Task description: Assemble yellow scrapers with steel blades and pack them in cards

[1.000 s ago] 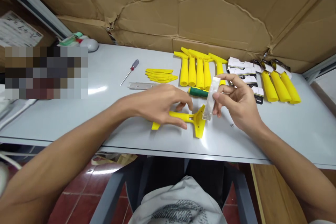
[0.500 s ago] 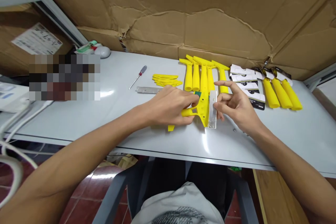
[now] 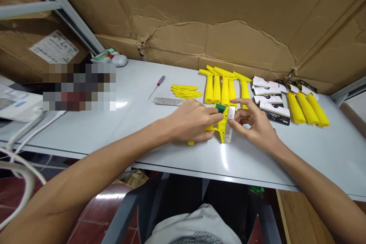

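Observation:
My left hand (image 3: 196,121) is closed around a yellow scraper head (image 3: 221,131), with a green piece (image 3: 220,108) showing by its fingertips. Thumb and fingers of my right hand (image 3: 251,122) pinch a flat metal blade (image 3: 229,125), which lies along the scraper head's right edge. Under my left hand a small yellow tip (image 3: 191,143) shows; the rest of that part is hidden. Behind my hands lie another metal strip (image 3: 168,101), a stack of thin yellow pieces (image 3: 186,92) and several yellow handles (image 3: 225,85).
A screwdriver (image 3: 156,87) lies on the white table (image 3: 128,84). Printed cards (image 3: 271,103) and more yellow handles (image 3: 307,108) are at the right. White cables (image 3: 31,131) and a mouse (image 3: 119,60) are at the left. Cardboard (image 3: 177,38) stands along the back.
The metal blade has come closer against the scraper head's edge, and more of the green piece shows. The whole view has shifted slightly.

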A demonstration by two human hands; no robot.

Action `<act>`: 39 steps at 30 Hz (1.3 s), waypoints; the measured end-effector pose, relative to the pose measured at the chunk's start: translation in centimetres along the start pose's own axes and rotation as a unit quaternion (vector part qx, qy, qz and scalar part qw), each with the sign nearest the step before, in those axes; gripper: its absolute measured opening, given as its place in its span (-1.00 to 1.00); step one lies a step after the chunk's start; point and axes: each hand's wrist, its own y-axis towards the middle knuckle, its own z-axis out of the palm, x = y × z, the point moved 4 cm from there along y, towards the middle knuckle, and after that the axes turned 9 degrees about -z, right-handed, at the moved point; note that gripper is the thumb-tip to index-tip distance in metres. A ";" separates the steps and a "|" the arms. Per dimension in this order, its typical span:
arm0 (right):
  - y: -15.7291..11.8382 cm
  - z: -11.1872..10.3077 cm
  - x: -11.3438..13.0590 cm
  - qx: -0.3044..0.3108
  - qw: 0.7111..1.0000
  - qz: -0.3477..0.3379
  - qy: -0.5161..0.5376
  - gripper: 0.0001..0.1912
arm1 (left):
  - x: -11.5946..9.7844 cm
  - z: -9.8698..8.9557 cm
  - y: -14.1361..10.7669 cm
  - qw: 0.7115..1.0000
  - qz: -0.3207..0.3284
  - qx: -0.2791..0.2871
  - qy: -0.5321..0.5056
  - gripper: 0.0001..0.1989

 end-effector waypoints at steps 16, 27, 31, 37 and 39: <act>-0.2 -0.3 -0.3 -0.009 0.999 -0.017 0.039 -0.49 | 0.5 0.1 -0.4 0.986 0.041 -0.158 0.017 -0.80; 0.4 -0.2 -0.1 0.008 0.998 -0.032 -0.061 -0.84 | 3.3 0.5 0.2 0.884 -0.271 0.040 -0.379 -0.15; 0.4 0.1 0.1 0.004 0.998 -0.024 -0.055 -0.80 | 3.6 0.1 0.5 0.837 -0.253 0.051 -0.482 -0.43; 0.3 0.2 -0.4 0.003 0.999 0.009 -0.041 -0.78 | 3.3 0.0 0.6 0.773 -0.237 0.008 -0.589 -0.64; 0.1 0.3 -0.5 0.013 0.999 0.021 -0.035 -0.79 | 3.2 0.2 0.5 0.743 -0.252 0.002 -0.620 -0.66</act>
